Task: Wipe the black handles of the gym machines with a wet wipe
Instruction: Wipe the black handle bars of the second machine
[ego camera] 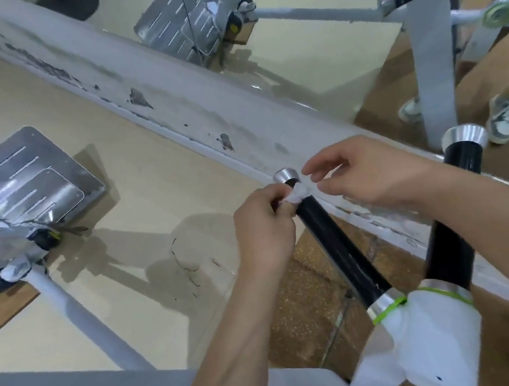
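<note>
Two black handles rise from a white machine arm (429, 331) at lower right, each with a silver end cap. My left hand (263, 227) holds a small bunched white wet wipe (296, 194) against the upper end of the left black handle (335, 243), just below its silver cap (286, 176). Beside the cap my right hand (365, 174) hovers with relaxed, slightly curled fingers and grips nothing. The right black handle (451, 250) runs partly behind my right forearm; its cap (463, 135) shows above.
A wall mirror with a scuffed white lower frame (202, 108) runs diagonally behind the handles and reflects my hands, the machine and shoes. A metal foot plate (17, 187) and a white tube (85, 324) stand on the floor at left.
</note>
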The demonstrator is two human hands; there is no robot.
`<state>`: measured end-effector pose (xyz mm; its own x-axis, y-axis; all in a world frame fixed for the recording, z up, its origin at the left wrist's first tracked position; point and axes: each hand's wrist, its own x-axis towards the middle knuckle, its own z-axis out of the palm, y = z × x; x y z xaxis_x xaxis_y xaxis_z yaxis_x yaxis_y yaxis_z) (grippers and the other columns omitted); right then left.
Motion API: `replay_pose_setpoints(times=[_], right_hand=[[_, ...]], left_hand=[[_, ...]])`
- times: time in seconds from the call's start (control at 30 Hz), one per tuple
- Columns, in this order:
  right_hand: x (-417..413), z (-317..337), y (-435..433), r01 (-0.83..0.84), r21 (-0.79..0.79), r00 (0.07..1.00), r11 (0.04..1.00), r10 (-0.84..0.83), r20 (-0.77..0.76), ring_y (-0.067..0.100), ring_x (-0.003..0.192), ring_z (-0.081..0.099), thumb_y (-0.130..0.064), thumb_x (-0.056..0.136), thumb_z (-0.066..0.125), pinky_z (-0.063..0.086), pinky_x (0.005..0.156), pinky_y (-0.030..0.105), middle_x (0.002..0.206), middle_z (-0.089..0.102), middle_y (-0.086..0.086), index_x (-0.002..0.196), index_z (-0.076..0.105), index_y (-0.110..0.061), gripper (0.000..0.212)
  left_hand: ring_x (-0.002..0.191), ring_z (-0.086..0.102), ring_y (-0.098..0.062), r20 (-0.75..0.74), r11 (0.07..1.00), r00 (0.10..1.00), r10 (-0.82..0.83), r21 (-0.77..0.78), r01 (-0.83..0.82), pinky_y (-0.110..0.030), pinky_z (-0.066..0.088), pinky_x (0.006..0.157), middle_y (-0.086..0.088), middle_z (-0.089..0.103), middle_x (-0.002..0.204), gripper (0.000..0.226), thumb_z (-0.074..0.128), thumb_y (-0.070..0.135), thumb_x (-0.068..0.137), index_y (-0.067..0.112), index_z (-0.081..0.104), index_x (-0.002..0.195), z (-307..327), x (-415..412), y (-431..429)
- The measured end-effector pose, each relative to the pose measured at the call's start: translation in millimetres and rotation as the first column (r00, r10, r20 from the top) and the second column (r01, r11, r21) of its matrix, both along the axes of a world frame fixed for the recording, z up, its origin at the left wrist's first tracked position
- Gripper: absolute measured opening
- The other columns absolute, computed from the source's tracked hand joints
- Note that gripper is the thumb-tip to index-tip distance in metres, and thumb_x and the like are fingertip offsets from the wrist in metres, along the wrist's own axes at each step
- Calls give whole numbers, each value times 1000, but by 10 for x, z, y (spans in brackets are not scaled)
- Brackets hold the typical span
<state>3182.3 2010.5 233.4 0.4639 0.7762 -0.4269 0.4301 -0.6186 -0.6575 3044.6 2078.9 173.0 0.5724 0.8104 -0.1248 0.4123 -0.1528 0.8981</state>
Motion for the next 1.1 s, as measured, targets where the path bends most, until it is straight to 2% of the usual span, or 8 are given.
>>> replay_pose_setpoints(times=[0.1,0.2,0.3,0.5,0.63,0.77,0.93,1.1], right_hand=[[-42,-38,102,-99,-68,995,993,100,8,15,86,66,-24,84,68,49,71,25,112,62,-9,114,63,-35,32],[-78,-26,205,-206,-182,971,961,223,79,12,92,61,-39,75,75,42,84,26,117,57,-9,128,54,-39,57],[-92,-18,273,-231,-227,962,946,257,90,11,93,61,-33,71,80,44,94,30,117,63,-8,126,60,-30,58],[-116,18,266,-189,-209,979,960,200,32,4,87,65,-18,75,79,47,94,31,108,66,-10,116,65,-35,46],[-92,29,223,-156,-180,987,971,159,3,6,94,63,-10,78,75,47,98,37,111,66,-11,120,63,-36,50],[-111,3,128,-112,-113,993,987,107,-50,2,107,60,-8,77,74,43,103,36,114,67,-17,110,68,-35,42],[-110,-35,36,-61,-61,994,996,55,-96,5,104,64,-5,75,75,45,102,37,113,67,-15,104,69,-35,42],[-95,-14,0,-45,-48,996,998,41,-76,5,100,66,-13,74,77,47,98,38,104,71,-12,104,70,-34,37]], left_hand=[[72,61,-16,59,984,989,137,-122,-129,-35,53,71,5,66,72,16,64,13,85,24,63,74,-143,-8,126],[74,62,-16,86,957,975,204,-229,-179,-42,55,75,5,66,76,10,66,13,82,22,65,78,-249,27,120],[71,61,-14,166,929,952,256,-313,-196,-42,56,76,3,66,77,5,71,19,80,22,69,84,-286,3,63],[77,67,-15,151,902,962,226,-405,-148,-35,55,75,2,71,78,9,76,39,74,34,73,80,-242,-57,109],[62,60,-18,142,833,928,346,-501,-233,-38,55,70,-3,65,68,15,75,13,78,25,68,70,-306,11,122],[66,65,-16,215,693,857,469,-691,-206,-32,58,73,-7,69,75,22,64,-5,84,17,66,83,-367,-12,-53],[83,66,-23,275,654,830,485,-744,-135,-23,56,65,-18,65,92,23,65,-10,81,13,67,83,-402,-98,-268],[79,67,-19,283,520,725,628,-846,-120,-28,58,76,-12,67,90,17,61,-8,84,8,67,88,-340,-23,-205]])
